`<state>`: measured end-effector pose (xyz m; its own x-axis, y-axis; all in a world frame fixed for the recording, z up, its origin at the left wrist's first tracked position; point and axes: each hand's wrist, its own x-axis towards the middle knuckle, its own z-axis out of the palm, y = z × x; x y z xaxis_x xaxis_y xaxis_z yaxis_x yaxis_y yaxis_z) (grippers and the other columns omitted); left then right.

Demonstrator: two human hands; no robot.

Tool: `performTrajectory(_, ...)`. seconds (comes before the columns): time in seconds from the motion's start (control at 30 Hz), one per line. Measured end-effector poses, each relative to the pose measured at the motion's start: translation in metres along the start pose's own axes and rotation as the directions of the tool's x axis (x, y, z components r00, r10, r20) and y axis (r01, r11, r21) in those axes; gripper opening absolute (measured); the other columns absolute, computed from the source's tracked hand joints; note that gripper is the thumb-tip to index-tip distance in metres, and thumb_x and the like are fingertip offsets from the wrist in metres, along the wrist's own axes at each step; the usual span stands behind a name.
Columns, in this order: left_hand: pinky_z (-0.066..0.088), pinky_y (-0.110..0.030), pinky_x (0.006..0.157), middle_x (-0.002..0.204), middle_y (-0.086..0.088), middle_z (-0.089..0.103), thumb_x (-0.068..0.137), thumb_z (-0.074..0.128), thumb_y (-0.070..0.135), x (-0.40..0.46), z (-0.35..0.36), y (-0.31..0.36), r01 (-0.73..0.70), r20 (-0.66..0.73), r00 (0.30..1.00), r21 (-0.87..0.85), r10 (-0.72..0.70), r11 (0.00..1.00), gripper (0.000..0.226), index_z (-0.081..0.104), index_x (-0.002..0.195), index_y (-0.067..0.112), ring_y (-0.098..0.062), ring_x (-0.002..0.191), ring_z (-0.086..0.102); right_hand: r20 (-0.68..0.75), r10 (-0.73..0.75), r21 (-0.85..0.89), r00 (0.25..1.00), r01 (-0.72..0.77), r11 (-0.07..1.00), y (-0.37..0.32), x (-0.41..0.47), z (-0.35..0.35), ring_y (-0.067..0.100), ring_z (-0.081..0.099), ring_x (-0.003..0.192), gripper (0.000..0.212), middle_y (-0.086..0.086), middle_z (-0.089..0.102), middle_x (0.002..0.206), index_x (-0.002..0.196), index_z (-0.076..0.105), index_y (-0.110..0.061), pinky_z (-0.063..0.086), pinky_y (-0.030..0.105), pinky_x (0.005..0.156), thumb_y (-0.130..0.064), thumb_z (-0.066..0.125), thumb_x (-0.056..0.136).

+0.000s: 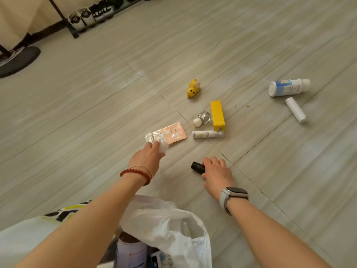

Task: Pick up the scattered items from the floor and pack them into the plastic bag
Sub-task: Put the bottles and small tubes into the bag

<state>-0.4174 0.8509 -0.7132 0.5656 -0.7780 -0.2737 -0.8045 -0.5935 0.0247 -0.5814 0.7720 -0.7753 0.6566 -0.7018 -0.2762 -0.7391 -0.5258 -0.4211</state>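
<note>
The right hand (216, 172) grips a black cylinder (198, 166) lying on the floor (77, 113), long axis pointing left. The left hand (147, 156) pinches a clear sachet (154, 137) just ahead. The plastic bag (164, 229) lies open behind both wrists.

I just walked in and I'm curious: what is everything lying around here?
Plastic bag: one, white, near floor, some items inside.
Sachet: one, pink, under left fingertips.
Black tube: one, in right hand.
White tube: one, below box.
Yellow box: one, centre.
Glass bottle: one, clear, white cap, beside box.
Toy: one, yellow, farther out.
Large bottle: one, white-blue, far right.
White cylinder: one, below it.
Shoes: several, top left.
Left hand: red bead bracelet.
Right hand: watch.
</note>
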Motion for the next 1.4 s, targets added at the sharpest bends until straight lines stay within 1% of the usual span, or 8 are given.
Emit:
performTrajectory(0.1, 0.041, -0.035, 0.070, 0.122, -0.013, 0.046, 0.096, 0.036, 0.029, -0.026, -0.040, 0.007, 0.019, -0.166, 0.984, -0.284, -0.069, 0.959, 0.036, 0.037, 0.127, 0.010, -0.036, 0.093, 0.056, -0.001, 0.004, -0.035, 1.000, -0.004, 0.999, -0.003, -0.001, -0.002, 0.027, 0.041, 0.112, 0.024, 0.006, 0.047, 0.122, 0.114, 0.042, -0.014, 0.040, 0.036, 0.087, -0.011, 0.046, 0.091)
performTrajectory(0.23, 0.036, -0.028, 0.069, 0.118, -0.006, 0.047, 0.093, 0.038, 0.034, -0.084, -0.076, 0.006, -0.136, -0.328, 0.944, -0.316, 0.026, 0.939, 0.040, 0.041, 0.127, 0.013, -0.022, 0.083, 0.051, 0.031, 0.000, -0.063, 1.000, 0.002, 0.998, -0.008, -0.014, -0.001, 0.025, 0.041, 0.114, 0.026, 0.006, 0.048, 0.123, 0.116, 0.043, -0.014, 0.038, 0.037, 0.091, -0.013, 0.047, 0.090)
performTrajectory(0.37, 0.050, -0.034, 0.059, 0.107, -0.004, 0.052, 0.085, 0.033, 0.057, -0.145, -0.079, -0.002, -0.256, -0.354, 0.922, -0.260, 0.155, 0.931, 0.057, 0.049, 0.120, 0.014, -0.023, 0.069, 0.057, 0.035, 0.063, 0.279, 0.997, -0.071, 0.958, -0.020, -0.036, -0.017, 0.029, 0.050, 0.108, 0.030, 0.011, 0.048, 0.124, 0.119, 0.043, -0.011, 0.043, 0.040, 0.089, -0.019, 0.048, 0.091)
performTrajectory(0.57, 0.051, -0.034, 0.056, 0.102, 0.001, 0.057, 0.082, 0.030, 0.057, -0.214, -0.059, -0.025, -0.221, -0.248, 0.955, -0.224, 0.164, 0.949, 0.055, 0.053, 0.114, 0.020, -0.022, 0.067, 0.061, -0.280, -0.184, 0.565, 0.942, 0.317, 0.762, -0.077, -0.087, -0.070, 0.015, 0.051, 0.084, 0.025, 0.004, 0.055, 0.101, 0.115, 0.052, -0.009, 0.041, 0.026, 0.072, -0.017, 0.050, 0.091)
performTrajectory(0.7, 0.046, -0.031, 0.083, 0.115, 0.002, 0.053, 0.088, 0.045, 0.044, -0.243, -0.036, -0.047, -0.048, -0.075, 0.997, -0.274, 0.028, 0.960, 0.042, 0.050, 0.123, 0.023, -0.020, 0.101, 0.055, -0.259, -0.380, 0.540, 0.888, 0.460, 0.705, -0.103, -0.145, -0.076, 0.002, 0.053, 0.080, 0.028, -0.004, 0.055, 0.097, 0.117, 0.053, -0.013, 0.043, 0.007, 0.068, -0.016, 0.054, 0.089)
performTrajectory(0.87, 0.042, -0.032, 0.094, 0.133, -0.004, 0.047, 0.091, 0.046, 0.021, -0.256, -0.022, -0.062, 0.112, -0.041, 0.991, -0.295, -0.130, 0.949, 0.039, 0.045, 0.130, 0.018, -0.023, 0.118, 0.049, -0.058, -0.489, 0.335, 0.871, 0.478, 0.812, -0.107, -0.181, -0.047, 0.014, 0.052, 0.101, 0.039, 0.004, 0.055, 0.115, 0.124, 0.050, -0.016, 0.036, 0.015, 0.084, -0.020, 0.058, 0.086)
performTrajectory(1.17, 0.051, -0.042, 0.081, 0.099, -0.005, 0.069, 0.079, 0.050, 0.027, -0.258, -0.031, -0.037, -0.128, -0.283, 0.955, -0.130, 0.087, 0.983, 0.028, 0.066, 0.099, 0.015, -0.028, 0.091, 0.066, -0.001, -0.513, 0.256, 0.859, 0.496, 0.830, -0.096, -0.202, -0.057, 0.019, 0.052, 0.111, 0.038, 0.005, 0.061, 0.117, 0.118, 0.057, -0.011, 0.039, 0.026, 0.096, -0.024, 0.042, 0.086)
performTrajectory(1.4, 0.037, -0.042, 0.099, 0.137, -0.005, 0.043, 0.091, 0.041, 0.033, -0.282, -0.101, 0.023, 0.106, 0.279, 0.959, -0.187, -0.050, 0.977, 0.041, 0.041, 0.130, 0.020, -0.027, 0.124, 0.041, 0.219, -0.059, -0.004, 0.974, 0.062, 0.998, -0.049, -0.246, -0.138, 0.027, 0.032, 0.133, 0.047, 0.009, 0.038, 0.144, 0.139, 0.032, -0.011, 0.028, 0.037, 0.110, -0.022, 0.038, 0.093)
